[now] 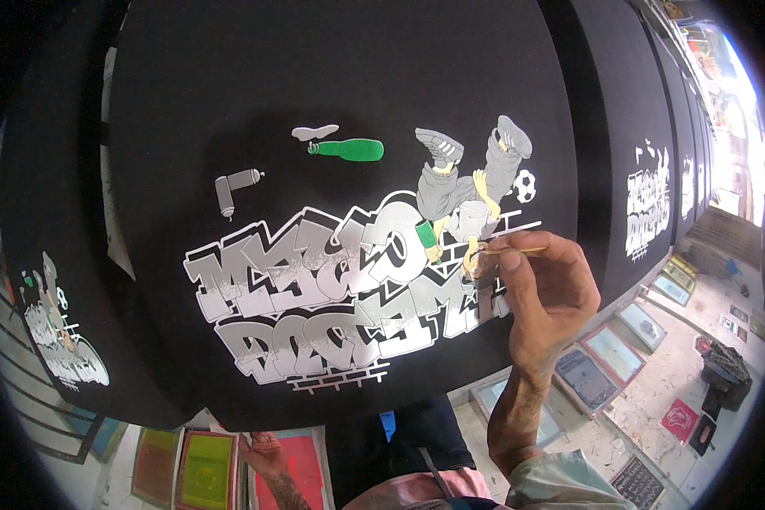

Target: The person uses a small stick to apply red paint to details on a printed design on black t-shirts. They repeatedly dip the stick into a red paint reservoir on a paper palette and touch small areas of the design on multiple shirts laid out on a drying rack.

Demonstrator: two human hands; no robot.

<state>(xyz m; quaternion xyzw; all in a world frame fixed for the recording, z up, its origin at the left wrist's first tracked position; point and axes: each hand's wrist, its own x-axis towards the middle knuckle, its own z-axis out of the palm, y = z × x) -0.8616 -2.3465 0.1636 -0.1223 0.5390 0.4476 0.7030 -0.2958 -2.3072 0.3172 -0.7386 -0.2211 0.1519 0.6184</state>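
Note:
My right hand pinches a thin wooden stick, its tip at the printed figure with grey trousers and shoes on a black panel. Beside the figure are big grey-and-white graffiti letters, a printed green bottle, grey spray cans and a football. My left hand is low beneath the panel's lower edge, fingers curled near a pink screen frame; what they grip is unclear.
More printed black panels stand at the left and in a row at the right. Several coloured screen frames lie below; more rest on the pale floor at the lower right, near a dark pile.

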